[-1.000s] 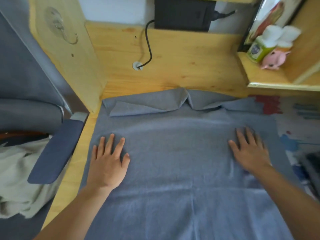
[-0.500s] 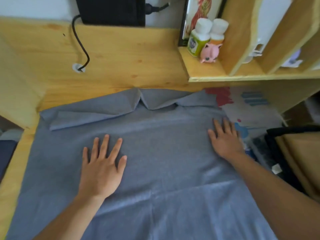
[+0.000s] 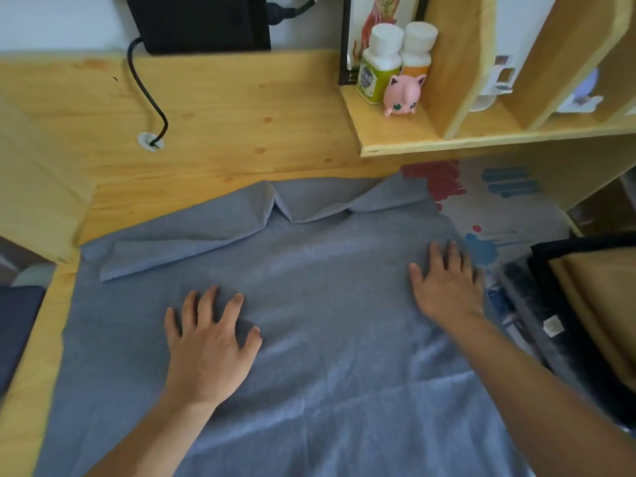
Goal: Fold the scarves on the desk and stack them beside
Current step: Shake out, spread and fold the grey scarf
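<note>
A large grey-blue scarf (image 3: 323, 304) lies spread over the wooden desk (image 3: 220, 132), its far edge bunched into loose folds. My left hand (image 3: 210, 342) rests on the cloth left of centre, fingers spread and slightly arched. My right hand (image 3: 447, 284) lies flat on the scarf near its right edge, fingers straight and pointing away from me. Neither hand holds any fabric.
A shelf (image 3: 413, 139) at the right carries two bottles (image 3: 382, 60) and a pink toy (image 3: 402, 92). A black cable (image 3: 148, 94) runs into a desk hole. A patterned mat (image 3: 499, 201) lies right of the scarf, with dark and tan folded fabric (image 3: 592, 297) at the far right.
The view has swung to the right, bringing the shelf and the folded fabric into sight. My left hand's fingers have arched a little on the cloth; my right hand stays flat.
</note>
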Tool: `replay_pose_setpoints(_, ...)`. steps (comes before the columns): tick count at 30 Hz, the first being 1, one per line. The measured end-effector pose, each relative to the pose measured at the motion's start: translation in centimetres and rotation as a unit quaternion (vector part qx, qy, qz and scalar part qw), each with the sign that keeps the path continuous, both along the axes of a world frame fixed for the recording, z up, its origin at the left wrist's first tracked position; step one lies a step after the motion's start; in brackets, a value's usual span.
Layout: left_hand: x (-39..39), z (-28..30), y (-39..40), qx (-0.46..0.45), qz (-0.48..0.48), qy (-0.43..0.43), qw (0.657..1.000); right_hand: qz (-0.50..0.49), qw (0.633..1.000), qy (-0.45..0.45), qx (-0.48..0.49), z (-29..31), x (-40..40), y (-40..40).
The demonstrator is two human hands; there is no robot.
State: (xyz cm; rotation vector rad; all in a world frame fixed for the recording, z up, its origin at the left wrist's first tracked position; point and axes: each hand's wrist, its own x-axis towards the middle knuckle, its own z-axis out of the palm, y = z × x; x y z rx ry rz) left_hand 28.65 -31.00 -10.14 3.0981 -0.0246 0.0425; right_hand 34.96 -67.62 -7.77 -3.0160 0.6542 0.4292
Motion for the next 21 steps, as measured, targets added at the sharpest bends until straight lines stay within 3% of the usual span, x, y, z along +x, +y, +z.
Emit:
replay_pose_setpoints(3,2.5,0.9,-1.4,-0.034,-0.035,-0.068,0.996,0.053,0.996,-0.056,-0.041,1.8,0.7,2.9)
replay_pose_setpoints(6,5.9,0.6,-3.5,-0.05,-0.067,-0.056,0.995,0.278,0.946,-0.161,0.045,1.3,1.3,9.0)
replay_pose_setpoints(9,7.3,-1.2,-4.6,-0.035,-0.077,-0.021,0.996,0.408,0.908,-0.069,0.063,-0.5,1.9,13.3)
replay_pose_setpoints(13,7.2,-2.4,-4.2,-0.012,-0.072,-0.01,0.997,0.34,0.938,-0.03,0.053,-2.3,3.7,10.3)
replay_pose_setpoints(18,7.5,-2.5,-4.4,-0.004,-0.057,0.013,0.998,0.086,0.996,0.011,0.028,-0.4,7.6,-2.9)
replay_pose_setpoints(21,7.5,-2.3,-4.5,-0.003,-0.054,0.014,0.998,0.083,0.996,-0.018,0.007,0.7,7.9,-2.4)
